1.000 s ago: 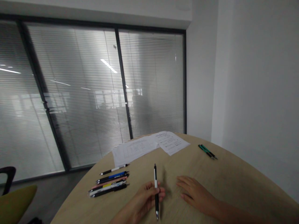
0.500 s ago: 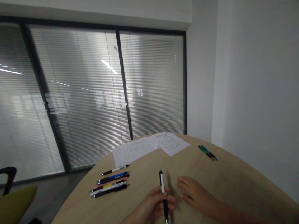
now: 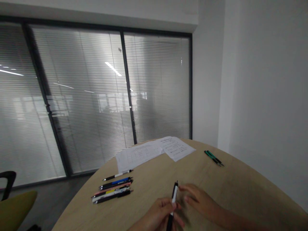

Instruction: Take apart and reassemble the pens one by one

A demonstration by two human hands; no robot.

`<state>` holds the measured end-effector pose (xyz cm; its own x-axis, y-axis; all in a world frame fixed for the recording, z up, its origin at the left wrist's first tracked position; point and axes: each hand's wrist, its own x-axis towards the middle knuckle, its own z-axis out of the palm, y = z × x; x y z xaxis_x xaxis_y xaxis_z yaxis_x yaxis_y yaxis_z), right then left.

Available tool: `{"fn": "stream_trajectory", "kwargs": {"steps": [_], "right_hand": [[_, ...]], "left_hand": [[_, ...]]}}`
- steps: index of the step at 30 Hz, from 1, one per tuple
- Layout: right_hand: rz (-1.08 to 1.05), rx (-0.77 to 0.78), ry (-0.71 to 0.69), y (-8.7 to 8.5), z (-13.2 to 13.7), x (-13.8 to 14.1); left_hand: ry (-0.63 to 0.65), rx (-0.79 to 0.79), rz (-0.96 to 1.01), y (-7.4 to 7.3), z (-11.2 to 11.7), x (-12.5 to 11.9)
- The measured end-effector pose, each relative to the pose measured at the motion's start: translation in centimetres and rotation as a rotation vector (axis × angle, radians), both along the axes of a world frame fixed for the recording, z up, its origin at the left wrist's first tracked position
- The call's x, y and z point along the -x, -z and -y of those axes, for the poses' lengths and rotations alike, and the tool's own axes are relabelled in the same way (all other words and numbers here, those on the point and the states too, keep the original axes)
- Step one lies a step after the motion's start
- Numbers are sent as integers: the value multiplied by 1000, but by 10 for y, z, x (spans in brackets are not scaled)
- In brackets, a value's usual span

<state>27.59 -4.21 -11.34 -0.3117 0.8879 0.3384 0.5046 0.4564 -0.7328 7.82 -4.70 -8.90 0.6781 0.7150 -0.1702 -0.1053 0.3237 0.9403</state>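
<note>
My left hand (image 3: 163, 211) is closed around a white pen with black ends (image 3: 175, 194), held at the front of the round table. The pen's black tip end points away and leans slightly right; its lower part runs down out of view. Beside it, my right hand (image 3: 198, 199) has its fingers stretched and apart, holding nothing. Its forefinger comes right up to the pen's upper end; whether it touches I cannot tell. To the left lies a row of several pens (image 3: 113, 191), in blue, pink, yellow, white and black, with a white-and-black pen (image 3: 117, 175) just behind them.
Printed paper sheets (image 3: 139, 155) lie across the far side of the wooden table (image 3: 149, 183). Two green-and-black pens (image 3: 213, 158) rest near its right edge. A yellow-green chair (image 3: 18, 208) stands at the lower left. Behind are glass panels with blinds (image 3: 96, 96).
The held pen has tilted to the right and dropped slightly in view. My right hand has its forefinger closer to the pen's upper end. The pens on the table have stayed put.
</note>
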Motion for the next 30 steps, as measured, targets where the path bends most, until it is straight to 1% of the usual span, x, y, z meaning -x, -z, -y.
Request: {"fn": "stream_trajectory", "kwargs": {"steps": [2, 4, 8, 10, 14, 19, 24, 30], "right_hand": [[-217, 110, -63, 3, -2, 4], [-377, 196, -117, 4, -4, 8], [-529, 319, -120, -3, 0, 14], [-552, 341, -126, -9, 3, 16], [-569, 350, -103, -16, 8, 16], [-582, 345, -74, -16, 7, 13], [-591, 297, -58, -16, 6, 9], [-559, 295, -2, -14, 4, 13]], "left_hand": [[43, -19, -19, -2, 1, 0], [72, -32, -32, -4, 1, -1], [127, -71, -65, -4, 1, -2], [144, -87, -81, -2, 1, -3], [125, -87, -83, 1, 2, -4], [102, -99, -100, 0, 2, -4], [130, -116, -167, 1, -1, -2], [125, -111, -142, 5, -2, -3]]}}
